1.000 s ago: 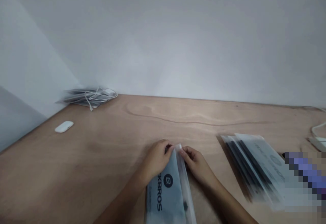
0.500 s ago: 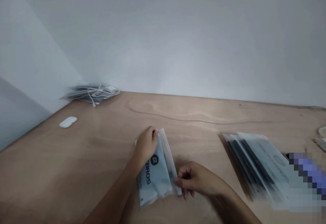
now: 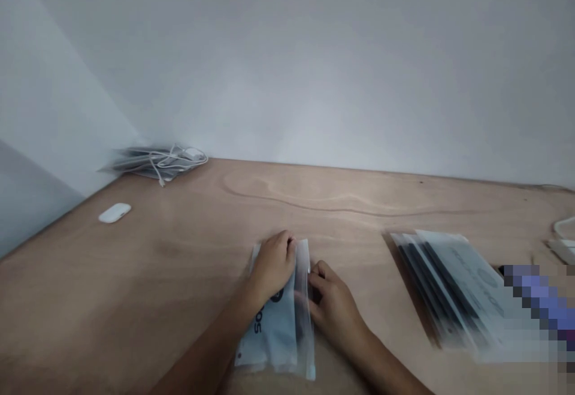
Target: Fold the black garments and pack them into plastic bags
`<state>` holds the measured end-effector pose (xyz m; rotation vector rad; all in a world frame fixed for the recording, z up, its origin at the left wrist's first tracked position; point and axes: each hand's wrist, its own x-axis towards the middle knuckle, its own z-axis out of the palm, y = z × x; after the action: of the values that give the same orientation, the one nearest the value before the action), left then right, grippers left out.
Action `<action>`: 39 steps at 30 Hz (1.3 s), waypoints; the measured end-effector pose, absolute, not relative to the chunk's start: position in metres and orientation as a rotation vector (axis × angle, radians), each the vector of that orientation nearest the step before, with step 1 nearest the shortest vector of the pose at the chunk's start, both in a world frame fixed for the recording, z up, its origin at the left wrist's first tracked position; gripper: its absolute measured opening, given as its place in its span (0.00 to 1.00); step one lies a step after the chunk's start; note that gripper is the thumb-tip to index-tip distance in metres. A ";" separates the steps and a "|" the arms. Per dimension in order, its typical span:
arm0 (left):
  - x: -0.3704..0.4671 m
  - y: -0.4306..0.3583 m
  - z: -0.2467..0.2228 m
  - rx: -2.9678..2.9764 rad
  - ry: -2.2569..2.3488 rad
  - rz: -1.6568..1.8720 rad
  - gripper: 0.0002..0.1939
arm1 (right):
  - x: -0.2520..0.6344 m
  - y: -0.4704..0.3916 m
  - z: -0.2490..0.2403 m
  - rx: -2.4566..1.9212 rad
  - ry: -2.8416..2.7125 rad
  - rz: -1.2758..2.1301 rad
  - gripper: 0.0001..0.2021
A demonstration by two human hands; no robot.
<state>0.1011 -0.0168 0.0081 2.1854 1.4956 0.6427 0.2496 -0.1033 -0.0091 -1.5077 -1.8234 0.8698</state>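
Observation:
A frosted plastic zip bag point(image 3: 278, 341) with dark printed lettering lies on the wooden table before me. My left hand point(image 3: 275, 262) rests over its upper part, fingers curled and closed on it near the far end. At the bag's right edge, along the clear strip of its mouth, my right hand point(image 3: 335, 299) pinches the plastic. The right thumb shows through or against the clear strip; I cannot tell which. The left hand covers part of the lettering.
To the right lies a row of overlapping frosted bags point(image 3: 467, 281) with dark contents. A white rounded case point(image 3: 115, 213) sits at left. In the back corner, a white cable point(image 3: 173, 158) lies on a pile of grey bags point(image 3: 144, 164). A white device point(image 3: 561, 248) is at far right.
The bag has turned so its mouth edge runs more nearly straight toward me. My right hand has slid up along that edge, and my left hand has shifted slightly right.

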 end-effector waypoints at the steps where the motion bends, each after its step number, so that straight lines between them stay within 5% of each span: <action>1: 0.103 -0.018 0.006 2.200 1.487 0.644 0.08 | 0.246 -0.105 -0.009 -1.549 -1.840 0.853 0.07; 17: 0.103 -0.019 -0.006 2.277 1.512 0.774 0.04 | 0.271 -0.102 -0.002 -1.487 -1.435 1.193 0.05; 24: 0.101 -0.022 -0.008 2.344 1.485 0.753 0.04 | 0.339 -0.115 -0.003 -1.672 -1.107 1.086 0.13; 27: 0.112 -0.043 -0.002 2.382 1.450 0.738 0.09 | 0.361 -0.122 -0.007 -1.841 -1.066 0.824 0.15; 32: 0.130 -0.094 -0.001 2.449 1.367 0.477 0.33 | 0.361 -0.123 -0.009 -1.972 -1.152 0.636 0.19; 39: 0.056 -0.081 -0.014 2.465 1.549 0.302 0.31 | 0.358 -0.121 -0.002 -2.067 -1.215 0.564 0.16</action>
<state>0.0561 -0.0809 -0.0143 2.4651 1.5489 0.3021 0.3585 -0.1214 -0.0025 -2.0668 -1.2150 0.5643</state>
